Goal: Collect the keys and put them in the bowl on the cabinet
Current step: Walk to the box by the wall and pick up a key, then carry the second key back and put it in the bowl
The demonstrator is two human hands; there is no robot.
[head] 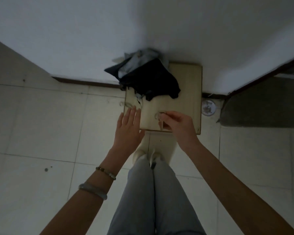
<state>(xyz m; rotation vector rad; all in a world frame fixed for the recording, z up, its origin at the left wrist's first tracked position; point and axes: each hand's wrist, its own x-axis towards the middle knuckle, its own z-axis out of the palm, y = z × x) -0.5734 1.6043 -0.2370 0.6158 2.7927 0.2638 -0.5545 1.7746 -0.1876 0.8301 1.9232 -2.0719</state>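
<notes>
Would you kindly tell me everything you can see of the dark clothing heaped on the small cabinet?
The dark navy or black fabric garment lies crumpled on the back left part of the pale wooden cabinet top, against the white wall. It looks soft and loosely folded, its edge hanging slightly past the cabinet's left side. A lighter grey-blue cloth is bundled with it, partly above and behind. Neither hand touches it.

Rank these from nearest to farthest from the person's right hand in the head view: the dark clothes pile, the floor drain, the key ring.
From the right hand:
1. Key ring, pinched at its fingertips over the cabinet top.
2. Floor drain, on the floor right of the cabinet.
3. Dark clothes pile, at the cabinet's back left against the wall.
</notes>
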